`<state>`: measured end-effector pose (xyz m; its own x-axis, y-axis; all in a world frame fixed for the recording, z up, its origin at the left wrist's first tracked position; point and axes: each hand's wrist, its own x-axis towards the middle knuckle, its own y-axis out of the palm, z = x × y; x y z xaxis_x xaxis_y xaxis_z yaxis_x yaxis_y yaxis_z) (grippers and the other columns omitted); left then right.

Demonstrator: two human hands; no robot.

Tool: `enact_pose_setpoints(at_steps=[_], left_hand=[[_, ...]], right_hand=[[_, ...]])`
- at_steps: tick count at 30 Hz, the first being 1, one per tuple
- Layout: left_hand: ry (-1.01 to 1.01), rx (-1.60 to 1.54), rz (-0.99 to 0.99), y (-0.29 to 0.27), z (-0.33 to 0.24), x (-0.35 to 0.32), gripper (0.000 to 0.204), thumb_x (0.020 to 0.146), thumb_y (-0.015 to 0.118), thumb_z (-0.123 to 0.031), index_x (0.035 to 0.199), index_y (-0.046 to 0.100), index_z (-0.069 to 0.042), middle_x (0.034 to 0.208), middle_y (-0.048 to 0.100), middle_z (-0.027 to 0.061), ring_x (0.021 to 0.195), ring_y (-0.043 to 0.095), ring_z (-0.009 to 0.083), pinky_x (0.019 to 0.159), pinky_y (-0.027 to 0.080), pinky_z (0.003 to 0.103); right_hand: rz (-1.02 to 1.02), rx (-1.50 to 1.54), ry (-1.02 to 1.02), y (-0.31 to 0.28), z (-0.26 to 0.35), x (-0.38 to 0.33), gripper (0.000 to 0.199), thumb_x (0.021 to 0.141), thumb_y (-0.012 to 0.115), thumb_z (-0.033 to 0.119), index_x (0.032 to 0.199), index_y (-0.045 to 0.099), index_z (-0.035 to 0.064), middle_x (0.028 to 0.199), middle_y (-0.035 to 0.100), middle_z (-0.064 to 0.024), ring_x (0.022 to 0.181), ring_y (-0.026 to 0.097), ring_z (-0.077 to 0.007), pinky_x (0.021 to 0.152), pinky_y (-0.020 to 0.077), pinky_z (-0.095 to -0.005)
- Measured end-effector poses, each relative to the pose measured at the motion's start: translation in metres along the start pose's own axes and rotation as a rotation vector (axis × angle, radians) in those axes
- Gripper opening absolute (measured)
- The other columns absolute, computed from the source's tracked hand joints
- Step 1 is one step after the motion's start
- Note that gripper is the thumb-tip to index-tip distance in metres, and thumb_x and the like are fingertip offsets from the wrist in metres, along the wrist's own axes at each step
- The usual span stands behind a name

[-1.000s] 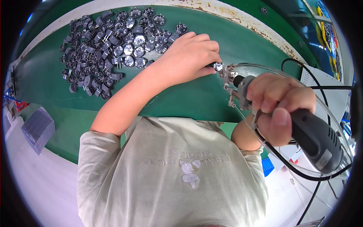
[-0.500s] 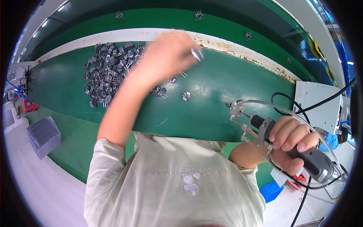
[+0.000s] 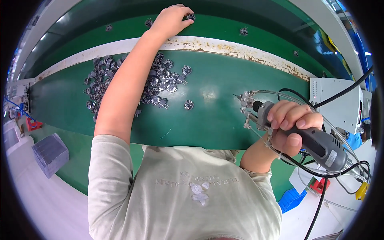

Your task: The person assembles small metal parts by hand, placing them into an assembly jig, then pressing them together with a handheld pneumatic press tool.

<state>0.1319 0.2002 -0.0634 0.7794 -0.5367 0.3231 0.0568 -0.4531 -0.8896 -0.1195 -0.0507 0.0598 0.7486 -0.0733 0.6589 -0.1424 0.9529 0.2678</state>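
Note:
My left hand (image 3: 171, 22) reaches over the white rail to the far green strip. Thumb and fingers close around a small round electronic part (image 3: 191, 17); whether it rests on the strip I cannot tell. A grey handheld power tool (image 3: 322, 150) is gripped in my right hand (image 3: 294, 122), its metal head (image 3: 246, 102) pointing left over the green bench. On the bench, partly behind my left forearm, lies a heap of dark round parts with metal prongs (image 3: 100, 86). One shiny round part (image 3: 189, 105) lies apart, right of the heap.
More parts sit spaced along the far strip, one (image 3: 243, 31) right of my left hand. The rusty white rail (image 3: 224, 46) crosses behind the bench. A light-grey control box (image 3: 334, 104) stands at right, amid black cables and clear tubes. Below are a blue bin (image 3: 292, 200) and a grey block (image 3: 51, 154).
My left hand has moved from above the bench to the far strip, with the round part now at its fingertips. My right hand and the tool have shifted slightly up and left.

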Motion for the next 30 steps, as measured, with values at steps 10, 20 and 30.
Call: enact_pose_setpoints(at_steps=[10,20,30], left_hand=[[0.189,-0.293,0.313,-0.026,-0.172,-0.112,0.028,0.069,0.077,-0.022,0.093,0.068,-0.009,0.092,0.059,0.0035,0.095,0.055,0.0232,0.084,0.042,0.035],[0.135,-0.440,0.254,-0.014,-0.161,-0.119,0.028,0.067,0.078,-0.019,0.091,0.068,-0.008,0.093,0.057,0.0024,0.093,0.055,0.0224,0.080,0.043,0.035],[0.153,-0.440,0.227,-0.011,-0.161,-0.123,0.025,0.069,0.078,-0.019,0.090,0.068,-0.010,0.093,0.057,0.0018,0.092,0.054,0.0219,0.081,0.043,0.035]], right_hand=[[-0.042,-0.021,0.048,-0.003,0.004,-0.003,0.034,0.082,0.070,0.010,0.097,0.039,0.0095,0.068,0.052,-0.0066,0.052,0.053,-0.0184,0.049,0.0486,-0.0360],[0.008,0.017,0.109,0.000,-0.008,-0.007,0.035,0.083,0.070,0.015,0.096,0.038,0.0106,0.065,0.051,-0.0061,0.050,0.053,-0.0182,0.048,0.0479,-0.0364],[0.043,-0.007,0.131,-0.002,-0.008,-0.008,0.034,0.084,0.070,0.017,0.096,0.038,0.0105,0.066,0.052,-0.0064,0.050,0.052,-0.0188,0.048,0.0481,-0.0364]])
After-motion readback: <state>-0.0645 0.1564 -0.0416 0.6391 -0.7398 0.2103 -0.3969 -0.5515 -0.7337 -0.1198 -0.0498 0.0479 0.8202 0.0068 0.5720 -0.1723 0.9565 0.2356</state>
